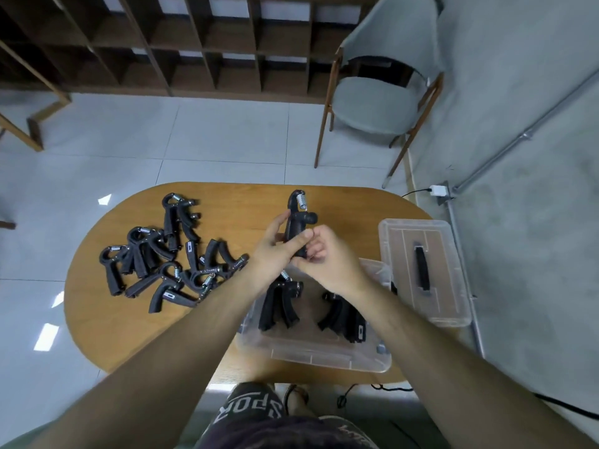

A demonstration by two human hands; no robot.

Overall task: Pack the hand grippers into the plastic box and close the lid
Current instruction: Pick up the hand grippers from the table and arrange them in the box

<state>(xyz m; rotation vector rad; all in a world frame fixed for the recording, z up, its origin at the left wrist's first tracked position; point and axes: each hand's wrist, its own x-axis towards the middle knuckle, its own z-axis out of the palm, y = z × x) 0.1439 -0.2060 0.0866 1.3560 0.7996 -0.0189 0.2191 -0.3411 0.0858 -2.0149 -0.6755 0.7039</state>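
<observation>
Tiled floor, shelving and a grey chair [377,105] behind; oval wooden tabletop [97,319] below me. Clear plastic box [324,354] sits open at the near edge, a few grippers already standing inside, probably to save room. Its lid [453,286] lies flat just beside it, right side. Loose gripper pile [168,254] waits left. My left hand [275,251] and right hand [327,257] hold one hand gripper [296,228] above the box, fingers pinching its handles together, likely so it fits.
</observation>
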